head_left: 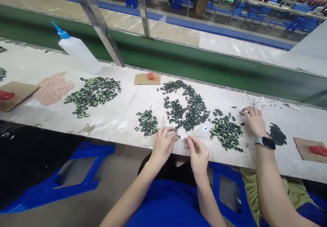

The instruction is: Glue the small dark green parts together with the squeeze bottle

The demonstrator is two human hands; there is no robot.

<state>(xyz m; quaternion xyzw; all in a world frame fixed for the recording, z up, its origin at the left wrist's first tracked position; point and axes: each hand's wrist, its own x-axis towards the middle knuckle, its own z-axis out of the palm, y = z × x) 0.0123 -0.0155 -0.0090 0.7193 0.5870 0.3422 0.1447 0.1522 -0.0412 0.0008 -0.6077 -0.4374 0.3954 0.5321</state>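
Note:
My left hand point(163, 143) and my right hand point(196, 152) meet at the near edge of the white workbench point(120, 118), fingertips pinched together around a tiny dark part point(178, 137). It is too small to tell which hand bears it. Just beyond my hands lie piles of small dark green parts: a little heap point(147, 122) ahead of my left hand, a wide scatter point(186, 106) in the middle, and a heap with bright green marks point(227, 132) to the right. A small white and blue dot point(205, 129) lies between them.
A co-worker's hand point(254, 119) with a wristwatch point(265, 142) rests by the right heap. Left are another green pile point(93, 92), a pink pile point(53, 88) and a white squeeze bottle point(78, 51). Cardboard pads hold red cups point(150, 75). Blue stools point(76, 172) stand below.

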